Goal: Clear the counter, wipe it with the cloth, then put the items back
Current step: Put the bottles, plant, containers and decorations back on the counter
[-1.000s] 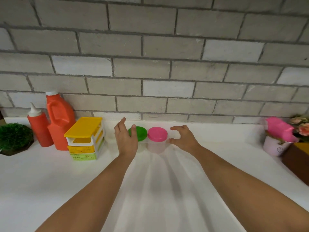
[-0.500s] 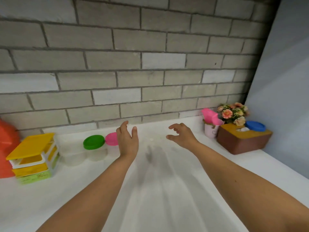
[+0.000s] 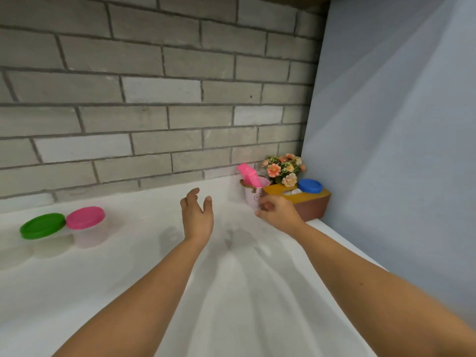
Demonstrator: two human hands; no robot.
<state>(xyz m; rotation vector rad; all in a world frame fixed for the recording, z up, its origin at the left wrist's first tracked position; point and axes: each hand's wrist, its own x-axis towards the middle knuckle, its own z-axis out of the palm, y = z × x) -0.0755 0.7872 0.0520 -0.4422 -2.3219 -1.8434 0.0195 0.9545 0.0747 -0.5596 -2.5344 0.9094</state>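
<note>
The small pale pink cup stands upright on the white counter near the back right corner, with a bright pink flat object sticking up out of it at a slant. The right hand is right at this cup: its curled fingers reach the cup's lower right side, thumb below, though whether they are actually pressing on it cannot be told, and the grip is not closed around it. The left hand hovers over bare counter to the cup's left, apart from it, fingers spread and loose, holding nothing.

Just behind the right hand sits a brown box with a yellow top, touching or almost touching the cup. A round blue lid lies on the box, and a bunch of orange and cream flowers rises behind it.

Well away to the left, two clear plastic tubs stand side by side, one with a pink lid, one with a green lid. A grey brick wall backs the counter.
</note>
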